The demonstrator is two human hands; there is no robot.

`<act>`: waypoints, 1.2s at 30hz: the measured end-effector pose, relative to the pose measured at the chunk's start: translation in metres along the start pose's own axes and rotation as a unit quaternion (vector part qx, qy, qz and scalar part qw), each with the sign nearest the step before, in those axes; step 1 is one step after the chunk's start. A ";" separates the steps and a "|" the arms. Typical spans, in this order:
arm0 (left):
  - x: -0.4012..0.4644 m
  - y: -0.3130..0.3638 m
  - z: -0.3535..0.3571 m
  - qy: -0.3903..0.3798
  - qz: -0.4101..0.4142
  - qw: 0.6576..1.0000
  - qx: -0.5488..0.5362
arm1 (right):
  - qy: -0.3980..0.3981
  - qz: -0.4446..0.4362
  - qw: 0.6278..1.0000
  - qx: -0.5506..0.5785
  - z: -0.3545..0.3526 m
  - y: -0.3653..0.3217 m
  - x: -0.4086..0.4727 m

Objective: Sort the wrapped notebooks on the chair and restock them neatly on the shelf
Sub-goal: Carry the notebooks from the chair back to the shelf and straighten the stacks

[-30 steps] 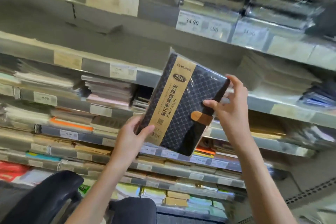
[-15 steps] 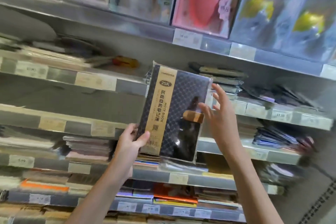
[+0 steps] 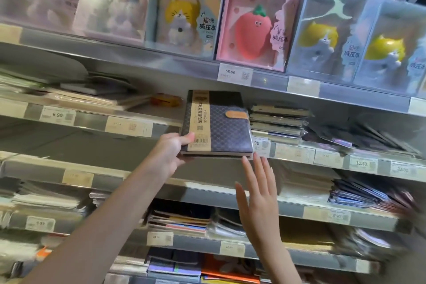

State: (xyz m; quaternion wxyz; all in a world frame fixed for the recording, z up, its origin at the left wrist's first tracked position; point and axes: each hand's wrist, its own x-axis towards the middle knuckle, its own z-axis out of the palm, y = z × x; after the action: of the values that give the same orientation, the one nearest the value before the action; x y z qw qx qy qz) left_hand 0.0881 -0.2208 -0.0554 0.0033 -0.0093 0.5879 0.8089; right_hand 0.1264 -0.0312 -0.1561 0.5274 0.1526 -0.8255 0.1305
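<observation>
A wrapped dark checked notebook (image 3: 221,127) with a tan paper band and a brown strap lies nearly flat, half way onto the second shelf from the top (image 3: 143,125). My left hand (image 3: 171,152) grips its near left corner, thumb on top. My right hand (image 3: 259,193) hangs just below the notebook's near right corner with straight, spread fingers; whether the fingertips touch it I cannot tell. A stack of similar dark notebooks (image 3: 277,122) lies right beside it on the same shelf. The chair is out of view.
Boxed plush-toy notebooks (image 3: 253,21) line the top shelf above. Lower shelves hold flat piles of notebooks (image 3: 182,219) behind price-tag rails. More stock lies to the left (image 3: 92,90) and right (image 3: 368,136) on the second shelf.
The notebook went from upright in both hands to lying flat, pushed up onto the shelf. My right hand let go of it and dropped below. The view tilted upward.
</observation>
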 end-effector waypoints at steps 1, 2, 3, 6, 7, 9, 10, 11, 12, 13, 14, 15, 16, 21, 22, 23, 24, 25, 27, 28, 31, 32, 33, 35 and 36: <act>0.001 0.006 0.002 -0.003 0.001 1.000 0.008 | -0.011 -0.009 1.000 -0.020 0.004 0.001 0.002; 0.002 0.013 0.004 -0.003 0.002 1.000 0.011 | -0.024 -0.017 0.999 -0.038 0.008 0.003 0.005; 0.004 0.019 0.005 -0.001 0.003 1.000 0.012 | -0.035 -0.023 0.998 -0.056 0.012 0.004 0.009; 0.015 0.033 0.003 0.012 0.004 1.000 0.013 | -0.060 -0.020 0.993 -0.098 0.021 0.007 0.024; 0.018 0.036 0.002 0.014 0.000 1.000 0.011 | -0.063 -0.017 0.992 -0.106 0.023 0.007 0.029; 0.022 0.040 0.000 -0.001 -0.001 1.000 -0.003 | -0.065 -0.013 0.991 -0.114 0.027 0.006 0.035; 0.022 0.043 0.000 -0.015 0.006 1.000 -0.017 | -0.064 -0.015 0.991 -0.116 0.029 0.006 0.038; 0.022 0.046 0.000 -0.033 0.014 0.999 -0.030 | -0.062 -0.016 0.991 -0.116 0.030 0.007 0.040; 0.023 0.049 -0.001 -0.052 0.024 0.998 -0.036 | -0.057 -0.017 0.991 -0.116 0.031 0.007 0.044; 0.024 0.052 -0.003 -0.071 0.031 0.996 -0.036 | -0.052 -0.019 0.991 -0.118 0.033 0.007 0.047; 0.025 0.055 -0.006 -0.086 0.036 0.995 -0.023 | -0.046 -0.022 0.991 -0.121 0.033 0.007 0.050; 0.027 0.057 -0.009 -0.095 0.036 0.995 0.001 | -0.040 -0.025 0.991 -0.124 0.034 0.006 0.053; 0.030 0.057 -0.012 -0.095 0.036 0.994 0.037 | -0.034 -0.029 0.991 -0.127 0.035 0.006 0.056; 0.047 0.044 -0.011 -0.008 0.136 0.949 0.285 | -0.019 -0.024 0.991 -0.128 0.047 0.011 0.067; 0.054 0.042 -0.009 0.024 0.179 0.923 0.341 | -0.018 -0.020 0.991 -0.131 0.050 0.014 0.069; 0.060 0.041 -0.008 0.053 0.208 0.897 0.386 | -0.020 -0.017 0.990 -0.138 0.054 0.018 0.071; 0.067 0.040 -0.009 0.077 0.222 0.876 0.421 | -0.026 -0.015 0.989 -0.146 0.057 0.020 0.073; 0.073 0.039 -0.008 0.095 0.232 0.858 0.447 | -0.033 -0.014 0.987 -0.154 0.061 0.023 0.075; 0.084 0.036 -0.008 0.114 0.251 0.831 0.483 | -0.041 -0.013 0.985 -0.164 0.068 0.029 0.079; 0.089 0.034 -0.006 0.114 0.260 0.824 0.490 | -0.042 -0.011 0.985 -0.169 0.072 0.033 0.081; 0.097 0.032 0.004 0.120 0.275 0.815 0.495 | -0.044 -0.007 0.983 -0.177 0.082 0.047 0.088; 0.098 0.032 0.008 0.124 0.277 0.812 0.499 | -0.046 -0.007 0.983 -0.178 0.085 0.052 0.089; 0.100 0.032 0.011 0.128 0.275 0.808 0.504 | -0.048 -0.007 0.983 -0.178 0.088 0.054 0.091; 0.105 0.031 0.016 0.135 0.259 0.807 0.513 | -0.052 -0.004 0.983 -0.177 0.091 0.056 0.094; 0.107 0.031 0.016 0.139 0.251 0.809 0.514 | -0.054 0.000 0.982 -0.179 0.093 0.055 0.095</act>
State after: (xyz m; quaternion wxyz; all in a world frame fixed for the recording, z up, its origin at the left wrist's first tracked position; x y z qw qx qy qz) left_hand -0.0200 -0.2154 -0.0229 -0.2774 0.0295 0.8936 0.3516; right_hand -0.0100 -0.0262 -0.1104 0.5010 0.0630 -0.8627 -0.0276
